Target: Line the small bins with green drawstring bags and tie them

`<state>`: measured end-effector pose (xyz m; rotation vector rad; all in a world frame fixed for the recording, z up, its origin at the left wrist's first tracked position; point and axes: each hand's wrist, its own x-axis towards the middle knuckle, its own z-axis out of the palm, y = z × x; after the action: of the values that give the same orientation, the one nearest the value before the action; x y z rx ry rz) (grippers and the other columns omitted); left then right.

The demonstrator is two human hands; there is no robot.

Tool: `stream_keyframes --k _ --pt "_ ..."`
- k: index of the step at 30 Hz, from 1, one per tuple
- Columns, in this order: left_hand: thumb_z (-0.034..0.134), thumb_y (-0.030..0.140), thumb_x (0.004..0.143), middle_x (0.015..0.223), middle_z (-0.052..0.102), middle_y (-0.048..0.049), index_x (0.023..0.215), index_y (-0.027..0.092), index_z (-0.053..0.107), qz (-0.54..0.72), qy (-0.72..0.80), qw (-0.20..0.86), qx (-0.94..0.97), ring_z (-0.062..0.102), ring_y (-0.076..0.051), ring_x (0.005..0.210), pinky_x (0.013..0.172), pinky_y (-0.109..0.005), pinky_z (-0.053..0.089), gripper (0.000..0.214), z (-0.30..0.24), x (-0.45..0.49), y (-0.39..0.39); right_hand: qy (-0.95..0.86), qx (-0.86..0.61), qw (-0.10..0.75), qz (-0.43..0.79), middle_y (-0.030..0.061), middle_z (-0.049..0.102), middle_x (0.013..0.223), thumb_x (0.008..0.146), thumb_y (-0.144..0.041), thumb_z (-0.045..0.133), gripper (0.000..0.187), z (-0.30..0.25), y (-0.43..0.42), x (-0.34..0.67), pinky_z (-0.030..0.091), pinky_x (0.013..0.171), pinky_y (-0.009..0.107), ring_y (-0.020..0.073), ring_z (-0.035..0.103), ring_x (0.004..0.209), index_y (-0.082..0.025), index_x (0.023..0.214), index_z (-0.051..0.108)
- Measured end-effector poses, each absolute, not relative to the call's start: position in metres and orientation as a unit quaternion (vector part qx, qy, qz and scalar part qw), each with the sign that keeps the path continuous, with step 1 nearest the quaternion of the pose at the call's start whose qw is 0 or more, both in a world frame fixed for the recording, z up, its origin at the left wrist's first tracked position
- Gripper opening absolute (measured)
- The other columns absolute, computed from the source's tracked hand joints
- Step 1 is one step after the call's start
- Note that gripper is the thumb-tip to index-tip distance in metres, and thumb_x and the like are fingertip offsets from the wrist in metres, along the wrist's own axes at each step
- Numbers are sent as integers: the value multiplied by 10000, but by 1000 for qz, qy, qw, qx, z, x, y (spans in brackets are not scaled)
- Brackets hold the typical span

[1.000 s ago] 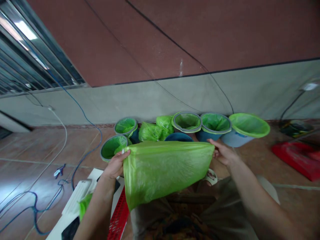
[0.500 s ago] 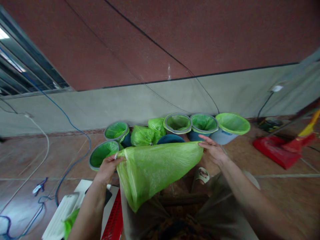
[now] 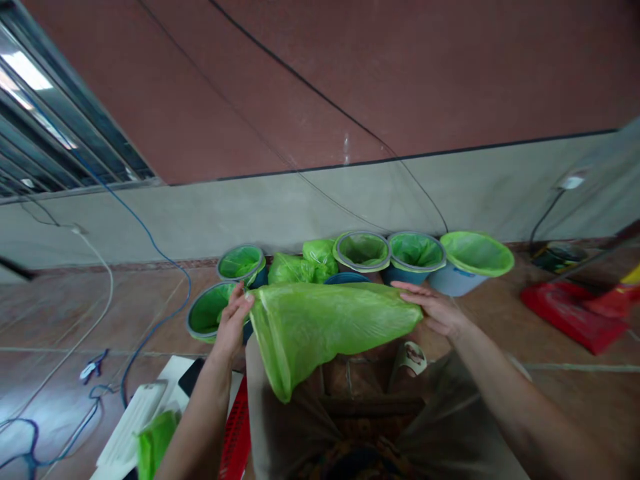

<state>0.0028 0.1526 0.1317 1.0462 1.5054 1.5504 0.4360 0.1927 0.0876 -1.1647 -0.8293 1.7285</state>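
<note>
I hold a light green plastic bag (image 3: 320, 327) stretched between both hands above my lap. My left hand (image 3: 234, 322) pinches the bag's left top corner. My right hand (image 3: 434, 309) grips the right end, fingers lying over the plastic. The bag sags down and to the left towards a point. Behind it on the floor stand several small bins (image 3: 414, 253) lined with green bags, and one blue bin (image 3: 345, 278) shows no liner, partly hidden by the bag.
Two tied green bags (image 3: 300, 265) lie among the bins by the wall. A red dustpan (image 3: 575, 313) sits at right. Blue and white cables (image 3: 150, 320) trail across the tiled floor at left. A white board (image 3: 135, 427) and a red crate (image 3: 233, 440) lie near my left arm.
Both hands have shifted the bag slightly right and up; it has gathered narrower. My left hand now shows raised fingers at the corner. The view has swung a little.
</note>
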Motion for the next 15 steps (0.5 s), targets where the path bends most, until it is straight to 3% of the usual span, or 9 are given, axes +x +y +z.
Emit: stream_keyframes --k 2,4,6,8,11,15 --pt "833 410 626 1513 467 -57 771 195 777 575 558 375 465 341 -301 1439 1142 -334 329 265 138 6 154 -354 -457 431 693 50 755 1093 674 -199 798 509 95 192 437 580 770 260 175 726 874 -245 1171 695" --pt "869 361 579 1449 535 -91 822 188 786 536 545 398 507 427 -311 1377 1105 -339 376 310 143 12 159 -378 -451 427 687 51 752 1101 642 -196 818 558 105 190 439 580 767 269 182 725 874 -252 1182 690" --pt "884 332 548 1251 672 -101 881 187 781 510 542 429 512 595 -293 1170 989 -346 469 377 143 20 167 -399 -454 426 674 54 757 1078 614 -207 841 567 117 189 441 580 761 286 194 722 862 -255 1162 700" --pt "877 321 548 960 741 -64 877 184 764 498 547 449 501 662 -229 874 826 -320 521 373 136 30 177 -416 -460 427 658 58 761 1044 590 -228 863 562 128 186 443 576 761 299 204 717 853 -258 1130 713" --pt "842 316 564 701 686 -6 740 173 710 505 552 442 495 583 -145 627 652 -258 494 262 118 43 193 -453 -473 423 626 65 757 1037 590 -279 873 600 137 184 453 564 797 319 207 707 858 -262 1163 695" --pt "764 336 600 686 655 21 784 170 671 544 561 401 478 553 -123 596 609 -239 475 265 103 49 209 -550 -523 369 536 82 748 1041 655 -318 810 650 128 190 473 547 824 336 205 693 871 -209 1267 622"
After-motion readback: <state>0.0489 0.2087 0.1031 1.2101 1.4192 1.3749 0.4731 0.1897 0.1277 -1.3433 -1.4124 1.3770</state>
